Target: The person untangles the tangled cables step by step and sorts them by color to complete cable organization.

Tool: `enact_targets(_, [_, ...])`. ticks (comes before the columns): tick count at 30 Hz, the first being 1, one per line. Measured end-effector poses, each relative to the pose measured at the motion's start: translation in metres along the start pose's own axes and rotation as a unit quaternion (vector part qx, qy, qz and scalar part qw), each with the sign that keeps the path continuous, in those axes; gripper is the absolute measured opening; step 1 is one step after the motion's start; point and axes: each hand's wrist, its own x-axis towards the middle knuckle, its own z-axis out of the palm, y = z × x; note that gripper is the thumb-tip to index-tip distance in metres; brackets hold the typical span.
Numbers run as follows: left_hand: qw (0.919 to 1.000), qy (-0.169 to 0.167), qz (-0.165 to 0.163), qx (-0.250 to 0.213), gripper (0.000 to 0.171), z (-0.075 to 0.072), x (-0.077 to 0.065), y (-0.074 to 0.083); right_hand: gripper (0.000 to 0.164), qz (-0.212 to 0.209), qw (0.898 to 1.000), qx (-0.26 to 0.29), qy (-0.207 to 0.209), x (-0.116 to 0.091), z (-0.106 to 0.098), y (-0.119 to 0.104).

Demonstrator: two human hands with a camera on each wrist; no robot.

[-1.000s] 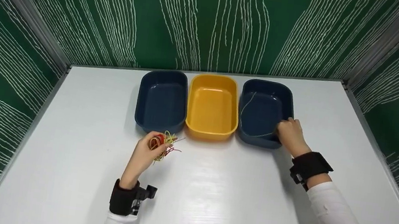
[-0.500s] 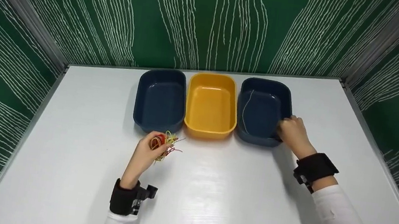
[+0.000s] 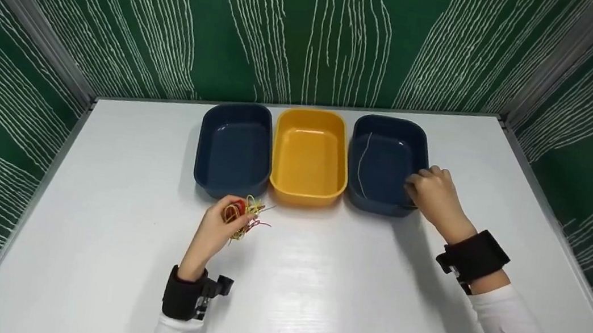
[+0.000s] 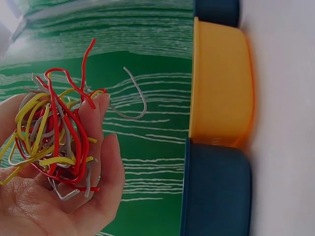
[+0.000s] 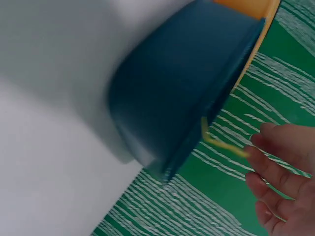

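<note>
A tangled bundle of red, yellow and grey wires [image 4: 54, 132] lies in my left hand [image 3: 214, 227], gripped between thumb and fingers, with loose ends sticking out. That hand is just in front of the left blue bin [image 3: 234, 150]. My right hand [image 3: 435, 199] is at the near right corner of the right blue bin [image 3: 383, 206]. In the right wrist view, a short yellow wire [image 5: 224, 143] reaches from the bin's rim to the fingertips, which pinch its end. A thin pale wire [image 3: 361, 161] curves along the left inside of this bin.
A yellow bin [image 3: 311, 157] stands between the two blue bins at the back of the white table [image 3: 287, 280]. Green panels with white streaked lines [image 3: 342, 35] enclose the back and sides.
My right hand has lifted slightly and drawn back from the right bin's corner. The wire in that bin has straightened along its left side. My left hand holds still with its bundle.
</note>
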Motion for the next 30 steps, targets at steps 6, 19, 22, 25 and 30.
enact_targets(6, [0.9999,-0.010,0.000,-0.003,0.028,0.003,0.002,0.000,0.006,-0.032,0.999,0.009,0.022,0.005,-0.010,-0.024])
enact_targets(19, [0.9989,-0.047,0.006,-0.004,0.031,0.019,0.003,0.007,0.010,-0.097,0.990,0.073,0.067,0.004,-0.007,-0.085])
enact_targets(22, [0.9986,-0.052,0.007,-0.003,0.031,0.022,0.003,0.008,0.011,-0.104,0.988,0.094,0.069,0.002,0.000,-0.097])
enact_targets(25, [0.9982,-0.060,0.002,-0.005,0.031,0.025,0.002,0.008,0.010,-0.111,0.985,0.114,0.060,0.000,0.008,-0.108])
enact_targets(30, [0.9977,-0.067,0.000,-0.004,0.026,0.027,-0.001,0.022,0.010,-0.119,0.980,0.156,0.039,-0.004,0.016,-0.125])
